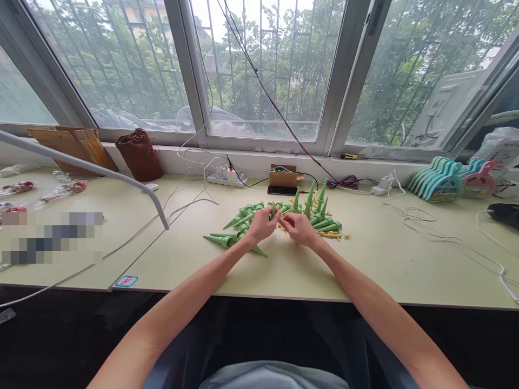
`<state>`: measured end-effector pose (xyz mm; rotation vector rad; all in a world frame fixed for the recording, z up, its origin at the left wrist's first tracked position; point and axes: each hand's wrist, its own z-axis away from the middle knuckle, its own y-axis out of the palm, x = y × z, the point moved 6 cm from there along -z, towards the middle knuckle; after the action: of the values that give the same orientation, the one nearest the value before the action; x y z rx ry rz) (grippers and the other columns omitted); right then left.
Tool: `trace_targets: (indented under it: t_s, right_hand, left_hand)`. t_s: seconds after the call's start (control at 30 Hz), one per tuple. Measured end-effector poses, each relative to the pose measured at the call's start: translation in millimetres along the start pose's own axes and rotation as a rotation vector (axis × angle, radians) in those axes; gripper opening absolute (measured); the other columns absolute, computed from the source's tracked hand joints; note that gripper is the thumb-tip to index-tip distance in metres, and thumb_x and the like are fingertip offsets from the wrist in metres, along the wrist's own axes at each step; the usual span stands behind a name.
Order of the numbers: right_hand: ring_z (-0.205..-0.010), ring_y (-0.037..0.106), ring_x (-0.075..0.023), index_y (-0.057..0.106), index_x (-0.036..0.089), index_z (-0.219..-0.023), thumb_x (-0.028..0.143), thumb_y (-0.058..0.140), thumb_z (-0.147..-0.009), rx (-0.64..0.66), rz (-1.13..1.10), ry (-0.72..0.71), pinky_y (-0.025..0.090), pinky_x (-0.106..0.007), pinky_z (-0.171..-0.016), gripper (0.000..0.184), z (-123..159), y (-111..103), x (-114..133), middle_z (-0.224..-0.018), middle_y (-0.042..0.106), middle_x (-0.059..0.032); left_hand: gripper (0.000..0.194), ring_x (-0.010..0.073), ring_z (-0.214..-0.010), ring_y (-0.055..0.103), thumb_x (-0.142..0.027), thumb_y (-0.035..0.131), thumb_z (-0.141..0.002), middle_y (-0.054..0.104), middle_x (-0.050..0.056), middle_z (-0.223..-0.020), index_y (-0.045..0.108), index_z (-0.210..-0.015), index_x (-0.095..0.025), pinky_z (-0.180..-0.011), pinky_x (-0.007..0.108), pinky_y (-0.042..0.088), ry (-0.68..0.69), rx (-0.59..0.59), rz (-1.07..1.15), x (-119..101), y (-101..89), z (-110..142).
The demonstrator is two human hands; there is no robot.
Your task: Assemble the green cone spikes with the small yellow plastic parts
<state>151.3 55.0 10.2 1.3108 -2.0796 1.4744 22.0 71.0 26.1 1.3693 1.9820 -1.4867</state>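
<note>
My left hand is closed around a green plastic cone-shaped spike, whose tip shows above the fingers. Close beside it, my right hand has its fingers pinched together near the spike; what lies between them is hidden. More green spikes lie loosely to the left of my hands and behind them. On the right, several stand upright, among them a tall spike, while others lie flat. Small yellow plastic pieces are scattered under and around the spikes on the right.
Behind the pile are a phone and a small cardboard box. White cables run across the pale table. Teal hangers stand at right, a brown pouch at left. A grey curved rod crosses the left side.
</note>
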Motion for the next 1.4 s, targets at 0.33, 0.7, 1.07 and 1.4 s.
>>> trace_targets:
  t_s: [0.33,0.7,1.07,1.4]
  right_hand:
    - [-0.058,0.054,-0.0128,0.055,0.019,-0.083,0.038,0.056,-0.084,0.016,-0.078,0.023,0.043,-0.026,-0.056,0.019,0.7,2.2,-4.5,-0.074,0.065,-0.0021]
    - [-0.057,0.054,-0.0135,0.057,0.019,-0.078,0.042,0.048,-0.090,0.015,-0.016,0.012,0.041,-0.026,-0.058,0.027,0.2,2.2,-3.4,-0.066,0.064,-0.0018]
    - [-0.057,0.052,-0.0127,0.053,0.020,-0.074,0.038,0.049,-0.089,0.022,-0.018,-0.010,0.040,-0.025,-0.057,0.025,0.2,2.7,-3.3,-0.068,0.063,-0.0012]
    - [-0.059,0.056,-0.0135,0.055,0.019,-0.087,0.039,0.053,-0.088,0.028,-0.022,0.011,0.041,-0.025,-0.058,0.020,0.8,2.9,-4.8,-0.071,0.065,-0.0014]
  left_hand:
    - [0.029,0.0130,-0.056,0.051,-0.040,0.047,-0.088,0.059,0.000,-0.059,0.057,-0.072,-0.018,-0.056,0.024,0.041,0.015,-0.015,-0.017,-1.1,-0.5,-0.7]
    - [0.029,0.0133,-0.056,0.051,-0.040,0.048,-0.088,0.059,0.000,-0.059,0.058,-0.071,-0.019,-0.056,0.025,0.041,0.016,0.002,-0.012,-2.1,-0.4,0.2]
    - [0.028,0.0128,-0.055,0.050,-0.039,0.049,-0.088,0.059,-0.001,-0.059,0.057,-0.071,-0.019,-0.056,0.025,0.040,0.011,0.000,-0.020,-3.0,-0.6,1.1]
    - [0.028,0.0130,-0.056,0.051,-0.038,0.048,-0.088,0.060,0.000,-0.060,0.057,-0.071,-0.019,-0.057,0.025,0.040,0.020,-0.009,-0.021,-2.7,-0.9,0.0]
